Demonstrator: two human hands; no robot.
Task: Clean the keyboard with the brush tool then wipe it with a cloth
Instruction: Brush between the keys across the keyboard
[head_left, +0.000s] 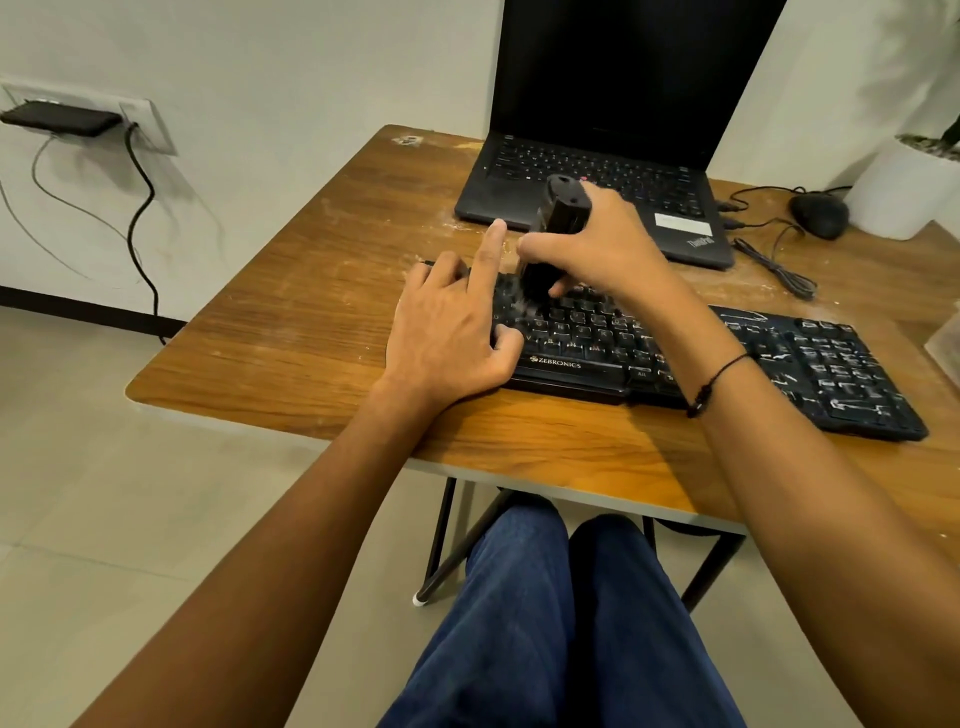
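Blue denim knees (561, 623) nearest, tucked under the near edge of the counter (291, 332). Above them, two bare forearms reaching in. Left hand (457, 332) spread flat over the left end of the Zebronics keyboard (727, 358), index finger lifted and pointing away, thumb on the keys. Right hand (597, 244) wrapped around an upright black brush tool (550, 234), bristle end down on the upper key rows.

Keyboard lying along the near right part of the counter, matte black plastic, right half streaked with pale dust. Wood-grain counter scuffed and powdery. ThinkPad laptop (597, 171) open at the far edge.

Likely risks: hard downward pressure popping a keycap; dust flicked toward the laptop; keyboard sliding rightward if the left hand lifts. No cloth in view.
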